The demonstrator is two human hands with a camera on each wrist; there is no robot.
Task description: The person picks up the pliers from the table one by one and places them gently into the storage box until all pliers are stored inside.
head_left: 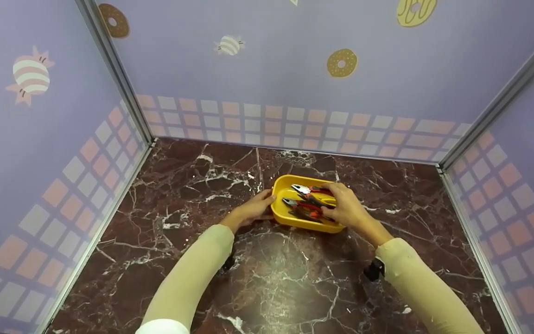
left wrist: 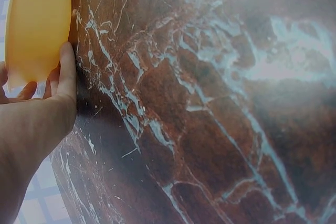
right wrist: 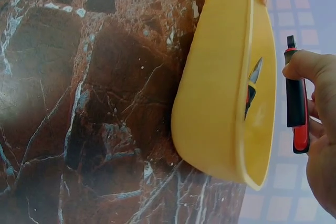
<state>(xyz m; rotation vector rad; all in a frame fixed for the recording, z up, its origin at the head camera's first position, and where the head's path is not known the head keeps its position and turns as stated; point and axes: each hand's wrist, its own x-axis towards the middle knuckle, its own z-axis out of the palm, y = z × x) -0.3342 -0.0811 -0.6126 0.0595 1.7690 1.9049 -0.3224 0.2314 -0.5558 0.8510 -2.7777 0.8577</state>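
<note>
A yellow plastic basin (head_left: 306, 226) stands on the dark marbled surface. My left hand (head_left: 251, 208) grips its left end, with the thumb at the rim and fingers along the outer wall (left wrist: 39, 24). Over the basin's right part, my right hand (head_left: 348, 208) holds red-and-black-handled pliers (right wrist: 296, 103), raised above the rim in the right wrist view. Inside the basin lie several tools with red, black and yellow handles, among them a silver-tipped tool (right wrist: 255, 72). The head view shows two plier heads pointing left. My right fingers hide part of the handles.
The marbled surface (head_left: 193, 260) spreads around the basin. Purple panels with printed sweets and check bands (head_left: 248, 83) enclose it at the back, left and right, joined by grey metal posts (head_left: 123, 79).
</note>
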